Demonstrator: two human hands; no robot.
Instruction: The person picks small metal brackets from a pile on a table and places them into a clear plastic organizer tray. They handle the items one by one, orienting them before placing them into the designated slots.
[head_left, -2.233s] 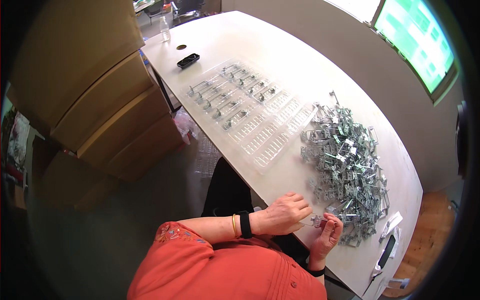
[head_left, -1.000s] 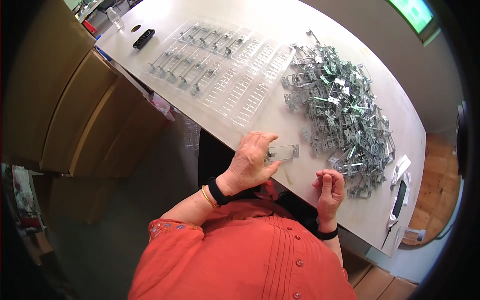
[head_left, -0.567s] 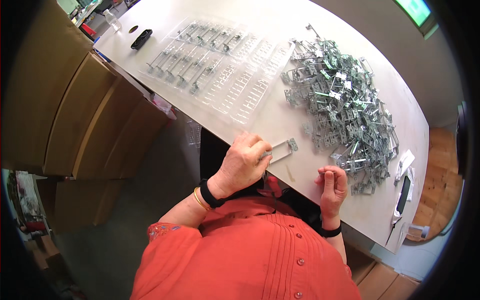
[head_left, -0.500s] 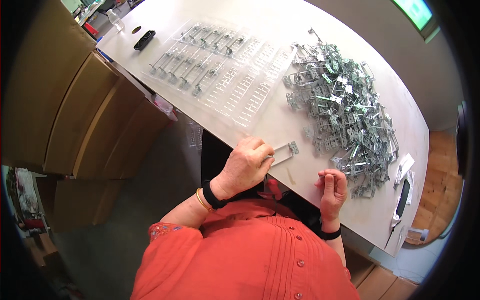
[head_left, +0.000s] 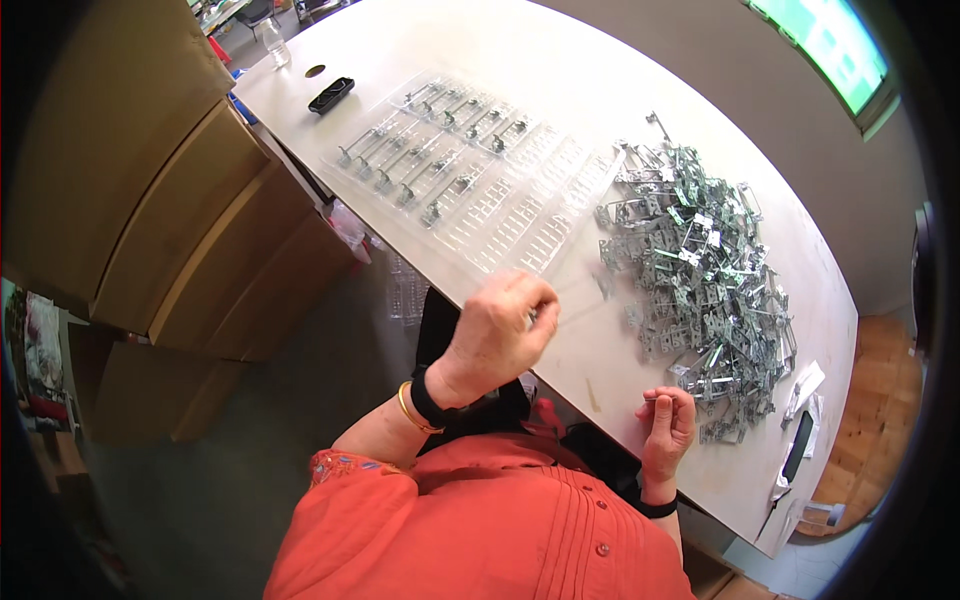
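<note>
Brown cartons stand stacked along the left of a pale worktable, with daylight coming from a green-tinted window on the far right. Over the near edge, a slim metal frame hangs above the tabletop, blurred, its far end pointing toward the heap. Its near end sits in the person's left hand, thumb and fingers pinched together on it. Low by the table edge, the right hand has its fingers curled in near the thumb; I can't tell whether they close on something thin.

Just beyond the left hand lies a clear plastic tray, its far-left slots filled with similar pieces, its nearer ones bare. It looks to me like the carrying step, one piece held between heap and tray. Placing it would call for lining the frame up with a bare slot and lowering it level, without knocking the filled ones.

To the right spreads the heap of metal pieces. Farther out, a black oblong holder and a clear bottle stand toward the far-left corner.
</note>
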